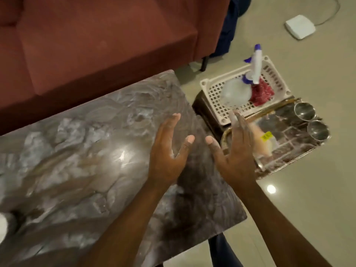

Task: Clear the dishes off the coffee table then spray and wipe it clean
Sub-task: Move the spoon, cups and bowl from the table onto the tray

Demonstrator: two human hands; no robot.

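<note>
The grey marbled coffee table point(81, 151) fills the left and centre, its top streaked with whitish smears. My left hand point(169, 149) hovers over its right end, fingers spread, holding nothing. My right hand point(235, 149) is beside it past the table's right edge, also spread and empty, with whitish residue on the fingers. To the right, a white slatted basket point(213, 89) holds a clear spray bottle point(238, 89) with a white and blue trigger head, and a red cloth point(262, 93). Two steel bowls point(305, 110) point(318, 130) and a clear container point(265, 139) sit on a marbled tray point(292, 149).
A dark red sofa point(96, 39) runs along the table's far side. The basket and tray rest on a low dark stand point(202, 108) on the beige floor. A white box with a cable point(300, 26) lies on the floor at top right. A white object point(2, 226) shows at the left edge.
</note>
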